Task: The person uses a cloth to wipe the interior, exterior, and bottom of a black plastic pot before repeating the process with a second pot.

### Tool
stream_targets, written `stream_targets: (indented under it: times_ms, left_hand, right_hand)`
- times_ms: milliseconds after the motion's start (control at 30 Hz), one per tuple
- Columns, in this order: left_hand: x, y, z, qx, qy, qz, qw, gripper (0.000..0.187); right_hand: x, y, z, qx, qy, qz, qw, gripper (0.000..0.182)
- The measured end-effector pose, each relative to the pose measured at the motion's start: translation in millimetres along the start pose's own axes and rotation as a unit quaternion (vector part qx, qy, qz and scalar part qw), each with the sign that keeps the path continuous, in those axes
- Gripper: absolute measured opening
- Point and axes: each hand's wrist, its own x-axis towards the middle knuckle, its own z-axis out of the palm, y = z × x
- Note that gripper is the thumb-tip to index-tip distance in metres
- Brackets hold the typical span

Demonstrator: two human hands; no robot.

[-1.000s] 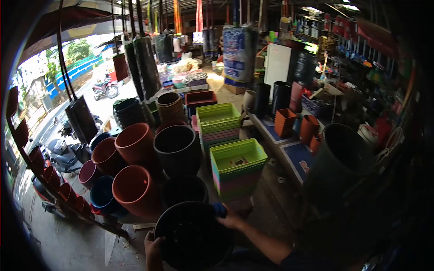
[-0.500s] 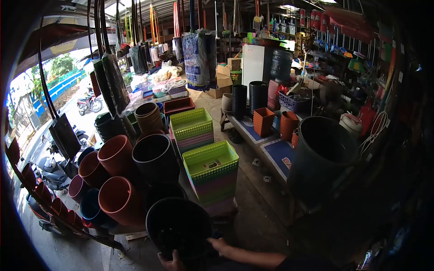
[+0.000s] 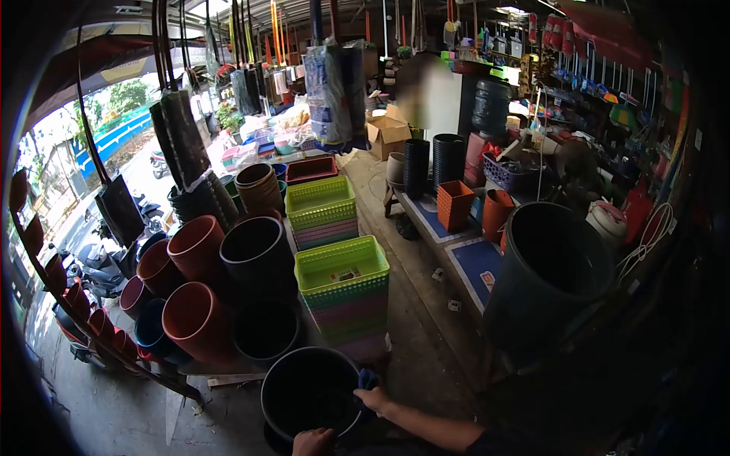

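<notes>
A large black plastic pot (image 3: 300,391) stands low in front of me, its mouth tilted up toward the camera. My left hand (image 3: 313,442) is closed over the near part of its rim. At the pot's right side, my right hand (image 3: 372,400) grips a bunched dark blue cloth (image 3: 368,379) close against the rim. Just beyond is another black pot (image 3: 266,328), beside a reddish-brown pot (image 3: 192,323) on a low stand. Green lattice baskets (image 3: 342,266), stacked over purple and teal ones, rise behind to the right.
To the right, a big dark bin (image 3: 551,281) stands by a low bench (image 3: 473,270) with orange pots (image 3: 454,205) and stacked black pots (image 3: 449,163). Wrapped goods (image 3: 327,99) hang overhead. A wooden rail (image 3: 114,351) with small pots runs along the left, near parked motorbikes (image 3: 95,266).
The black pot has shifted right, and its dark interior shows more clearly. My left hand has moved onto the near rim. The blue cloth in my right hand is now plainly visible.
</notes>
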Motion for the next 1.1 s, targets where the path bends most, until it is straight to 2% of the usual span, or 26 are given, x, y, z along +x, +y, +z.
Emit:
stream_targets:
  times_ms: [33, 67, 167, 200, 233, 267, 300, 333, 367, 400, 433, 467, 500, 567, 667, 700, 767, 800, 833, 867, 900, 933, 967, 1033, 1067, 1100]
  left_hand:
    - [4, 1, 15, -0.011, -0.033, -0.009, 0.999, 0.022]
    - [5, -1, 28, -0.018, 0.017, 0.045, 0.999, 0.022]
    - [15, 4, 49, -0.059, 0.062, 0.041, 0.996, 0.023]
    - [20, 10, 49, -0.059, 0.058, 0.046, 0.995, 0.023]
    - [30, 22, 40, -0.086, 0.047, 0.005, 0.995, 0.016]
    - [38, 32, 36, -0.114, 0.037, -0.034, 0.992, 0.009]
    - [45, 34, 43, -0.117, 0.034, -0.028, 0.992, 0.009]
    - [58, 32, 54, -0.202, 0.043, -0.086, 0.975, 0.014]
    - [71, 27, 65, -0.284, 0.048, -0.143, 0.947, 0.020]
    - [82, 26, 69, -0.348, 0.070, -0.132, 0.925, 0.034]
    - [86, 29, 76, -0.349, 0.065, -0.127, 0.926, 0.034]
    - [93, 41, 73, -0.492, 0.080, -0.119, 0.859, 0.036]
    - [99, 52, 70, -0.623, 0.093, -0.110, 0.769, 0.037]
    - [104, 71, 62, -0.602, 0.088, -0.104, 0.787, 0.036]
    - [106, 94, 47, -0.616, 0.056, -0.088, 0.781, 0.033]
    - [105, 95, 48, -0.608, 0.046, -0.082, 0.788, 0.032]
    - [102, 96, 41, -0.599, 0.037, -0.077, 0.796, 0.031]
    - [98, 99, 29, -0.554, 0.012, -0.070, 0.830, 0.030]
    - [94, 100, 21, -0.506, -0.011, -0.064, 0.860, 0.029]
    - [90, 97, 16, -0.506, -0.007, -0.068, 0.860, 0.029]
    - [87, 94, 13, -0.477, -0.024, -0.049, 0.877, 0.028]
    - [82, 92, 10, -0.446, -0.041, -0.030, 0.893, 0.028]
    - [78, 93, 6, -0.447, -0.038, -0.035, 0.893, 0.028]
    - [76, 98, 1, -0.498, -0.039, -0.034, 0.865, 0.028]
    - [78, 99, 2, -0.499, -0.033, -0.035, 0.865, 0.028]
    - [79, 101, 5, -0.522, -0.025, -0.075, 0.849, 0.028]
  right_hand:
    - [-5, -3, -6, -0.011, -0.014, 0.018, 1.000, 0.031]
    - [-3, 2, -13, -0.007, -0.009, 0.021, 1.000, 0.031]
    - [21, 30, -30, 0.035, 0.016, -0.007, 0.999, 0.037]
    - [27, 45, -35, 0.061, 0.033, -0.067, 0.995, 0.038]
    - [19, 42, -40, 0.086, 0.049, -0.127, 0.987, 0.039]
    - [6, 42, -52, 0.067, 0.042, -0.153, 0.985, 0.038]
    - [-22, 26, -62, 0.049, 0.036, -0.180, 0.982, 0.039]
    - [-49, 8, -70, -0.039, 0.067, -0.327, 0.942, 0.043]
    - [-70, 0, -75, -0.127, 0.095, -0.463, 0.872, 0.050]
    - [-84, 1, -78, -0.129, 0.101, -0.461, 0.872, 0.050]
    - [-95, 2, -79, -0.284, 0.064, -0.499, 0.816, 0.060]
    - [-104, 4, -80, -0.431, 0.025, -0.521, 0.736, 0.071]
    - [-114, 4, -81, -0.431, 0.031, -0.519, 0.738, 0.071]
    - [-127, 4, -82, -0.568, -0.037, -0.465, 0.678, 0.081]
    - [-131, -16, -98, -0.598, -0.040, -0.437, 0.671, 0.082]
    - [-131, -28, -104, -0.598, -0.039, -0.436, 0.672, 0.082]
    - [-125, -48, -119, -0.607, 0.033, -0.449, 0.655, 0.080]
    - [-109, -46, -130, -0.607, 0.032, -0.449, 0.655, 0.080]
    - [-83, -42, -144, -0.513, 0.069, -0.467, 0.717, 0.071]
    - [-70, -41, -153, -0.412, 0.103, -0.478, 0.768, 0.063]
    - [-76, -60, -165, -0.333, 0.074, -0.354, 0.871, 0.057]
    - [-82, -78, -176, -0.244, 0.043, -0.216, 0.944, 0.053]
    - [-75, -79, -185, -0.246, 0.038, -0.217, 0.944, 0.053]
    - [-51, -82, -199, -0.140, -0.044, -0.011, 0.989, 0.049]
    - [-51, -85, -193, -0.144, -0.048, -0.014, 0.988, 0.049]
    - [-58, -85, -180, -0.215, -0.012, -0.123, 0.969, 0.050]
